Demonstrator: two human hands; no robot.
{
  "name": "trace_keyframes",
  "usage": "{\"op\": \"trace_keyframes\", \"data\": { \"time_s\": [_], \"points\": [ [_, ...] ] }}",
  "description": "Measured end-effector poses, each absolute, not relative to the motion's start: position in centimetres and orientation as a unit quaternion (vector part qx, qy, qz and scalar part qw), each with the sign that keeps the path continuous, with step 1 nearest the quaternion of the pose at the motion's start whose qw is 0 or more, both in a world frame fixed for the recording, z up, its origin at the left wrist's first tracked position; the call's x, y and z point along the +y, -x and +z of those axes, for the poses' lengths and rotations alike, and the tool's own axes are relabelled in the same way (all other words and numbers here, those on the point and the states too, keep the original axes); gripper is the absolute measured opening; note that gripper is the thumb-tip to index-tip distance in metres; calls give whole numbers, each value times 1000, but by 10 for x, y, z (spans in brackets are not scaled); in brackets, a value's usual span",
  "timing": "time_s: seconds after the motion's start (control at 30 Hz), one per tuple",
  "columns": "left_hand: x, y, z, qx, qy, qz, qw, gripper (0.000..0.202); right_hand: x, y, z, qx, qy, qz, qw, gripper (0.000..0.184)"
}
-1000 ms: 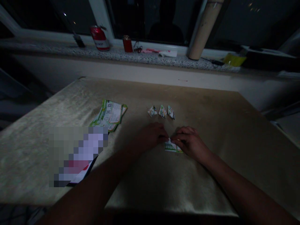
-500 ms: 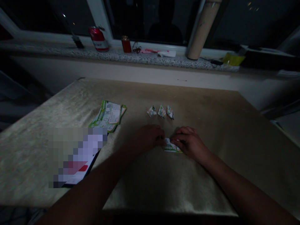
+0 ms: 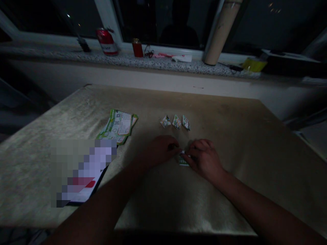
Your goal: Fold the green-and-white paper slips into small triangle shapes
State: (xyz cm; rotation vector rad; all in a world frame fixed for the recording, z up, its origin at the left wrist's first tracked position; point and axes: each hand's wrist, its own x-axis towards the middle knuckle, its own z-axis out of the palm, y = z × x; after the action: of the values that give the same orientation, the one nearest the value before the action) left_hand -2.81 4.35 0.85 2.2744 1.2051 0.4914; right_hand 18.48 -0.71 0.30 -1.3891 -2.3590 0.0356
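Note:
A small folded piece of printed green-and-white paper (image 3: pixel 183 162) lies on the cloth-covered table between my hands. My left hand (image 3: pixel 166 148) pinches its upper left edge, fingers closed. From the right, my right hand (image 3: pixel 205 156) presses on the paper with thumb and fingers together, covering its right part. Just beyond my hands stand three small folded paper shapes in a row: a left one (image 3: pixel 166 121), a middle one (image 3: pixel 176 121) and a right one (image 3: pixel 186 123). The light is dim, so the exact fold is hard to make out.
Left of my hands lie green printed sheets (image 3: pixel 120 124) and a partly blurred phone (image 3: pixel 84 195). Along the windowsill (image 3: pixel 163 66) stand a red can (image 3: pixel 106 42), a small red jar (image 3: pixel 137 48) and a cardboard tube (image 3: pixel 221 34). A yellow item (image 3: pixel 254 64) sits farther right.
My right hand has slid over the paper and covers more of its right side. My left fingertips have shifted slightly right, toward the right thumb. The three folded shapes have stayed put.

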Motion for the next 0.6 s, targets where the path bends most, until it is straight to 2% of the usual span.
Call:
{"op": "trace_keyframes", "data": {
  "time_s": [0.3,0.43,0.6],
  "points": [
    [41,25,9,416,-877,142,193,22,-12,-185,7,-845,503,18,184,33],
    [40,24,11,419,-877,132,195,25,-12,-185,7,-845,498,32,193,46],
    [37,28,14,400,-889,109,195,32,-11,-189,5,-845,487,61,210,47]
  ]
}}
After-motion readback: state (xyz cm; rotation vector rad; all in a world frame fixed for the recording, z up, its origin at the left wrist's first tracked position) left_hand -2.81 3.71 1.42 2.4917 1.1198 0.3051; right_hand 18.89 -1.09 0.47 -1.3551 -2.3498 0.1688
